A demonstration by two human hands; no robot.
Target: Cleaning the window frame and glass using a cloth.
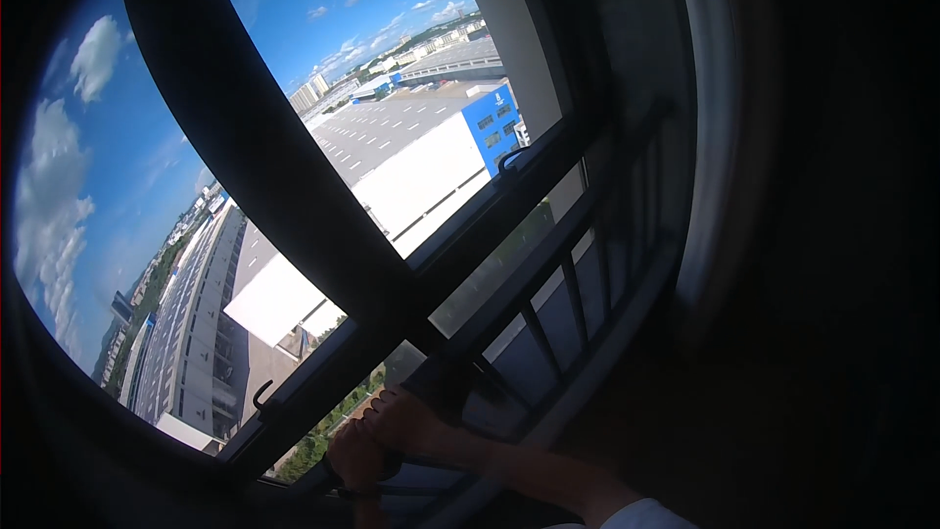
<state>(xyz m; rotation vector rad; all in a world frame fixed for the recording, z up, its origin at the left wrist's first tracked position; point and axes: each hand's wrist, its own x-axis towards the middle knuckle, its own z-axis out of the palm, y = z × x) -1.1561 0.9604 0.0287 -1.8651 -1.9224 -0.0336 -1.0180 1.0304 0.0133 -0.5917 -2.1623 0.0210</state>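
Both of my hands are close together at the lower middle, on the dark top rail (pixel 514 308) of a metal railing inside a window. My left hand (pixel 356 455) is curled over the rail, with a dark band at its wrist. Just above and to the right of it, my right hand (pixel 400 419) is also curled on the rail, its forearm reaching in from the lower right. The two hands seem to touch. Shadow hides the palms and the undersides of the fingers.
Beyond the railing stands a dark window frame (pixel 294 162) with two curved handles, one at the lower left (pixel 263 400) and one at the right (pixel 510 165). Railing bars (pixel 573 301) run below the rail. Outside lie large flat-roofed buildings (pixel 396 125) and trees. A pale curtain or wall edge (pixel 709 125) is at the right.
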